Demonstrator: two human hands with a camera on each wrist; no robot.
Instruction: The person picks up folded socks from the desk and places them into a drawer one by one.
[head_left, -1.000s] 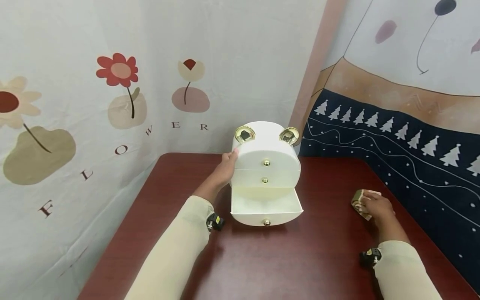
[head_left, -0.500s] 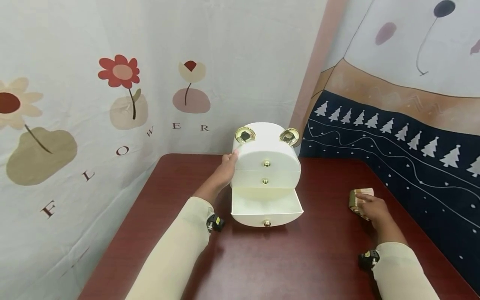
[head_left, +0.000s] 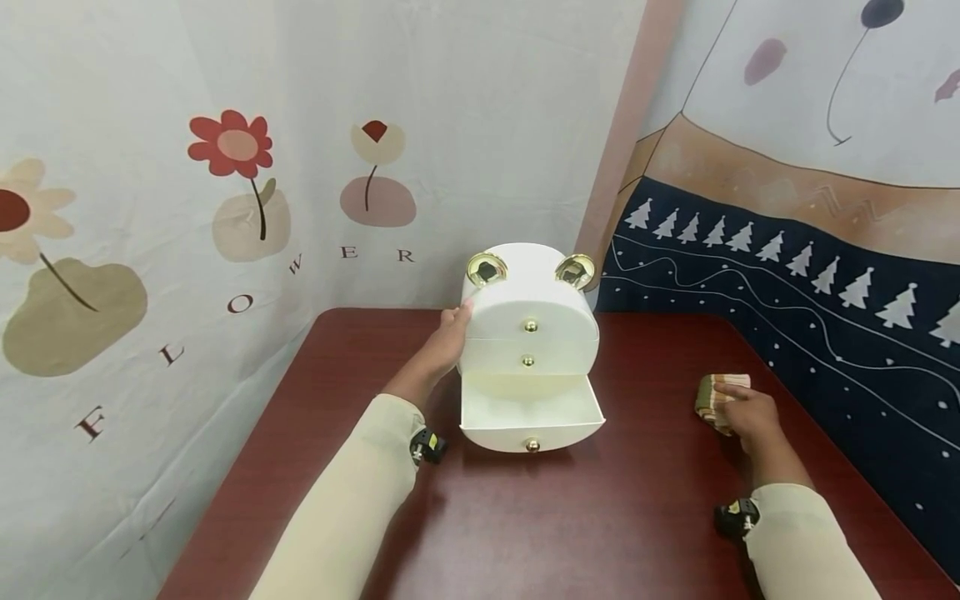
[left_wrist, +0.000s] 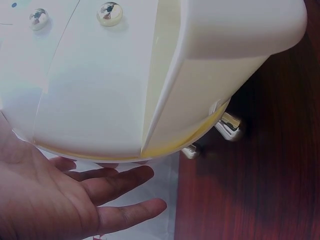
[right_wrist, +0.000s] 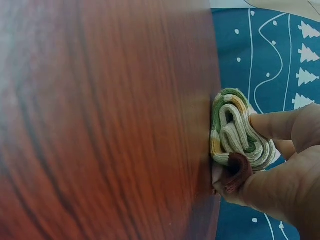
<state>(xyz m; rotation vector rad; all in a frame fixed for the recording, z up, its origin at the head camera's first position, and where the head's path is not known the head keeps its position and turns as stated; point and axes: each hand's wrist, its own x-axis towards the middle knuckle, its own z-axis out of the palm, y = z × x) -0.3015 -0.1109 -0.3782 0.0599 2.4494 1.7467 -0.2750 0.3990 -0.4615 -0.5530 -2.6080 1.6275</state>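
Note:
A white drawer box [head_left: 531, 321] with gold knobs stands on the table, its bottom drawer [head_left: 532, 408] pulled out. My left hand [head_left: 446, 340] rests against the box's left side with the thumb near the front edge. In the left wrist view, the fingers [left_wrist: 120, 185] stretch loosely alongside the box; the thumb is out of sight there. Over at the table's right side, my right hand [head_left: 750, 414] holds a rolled-up striped knit sock [head_left: 711, 404]. The right wrist view shows the sock's coiled layers [right_wrist: 240, 135] in green, cream and brown, pinched between thumb and fingers against the table.
The dark red wooden table [head_left: 585, 525] carries the box near its back edge. A white cloth wall [head_left: 465, 125] with printed flowers rises behind, and a navy printed cloth [head_left: 795, 333] hangs along the right edge. Gold round ornaments [head_left: 576, 271] stick out from the box's top.
My right hand has turned the rolled sock and shifted it slightly to the left. The left hand and the box stay in place.

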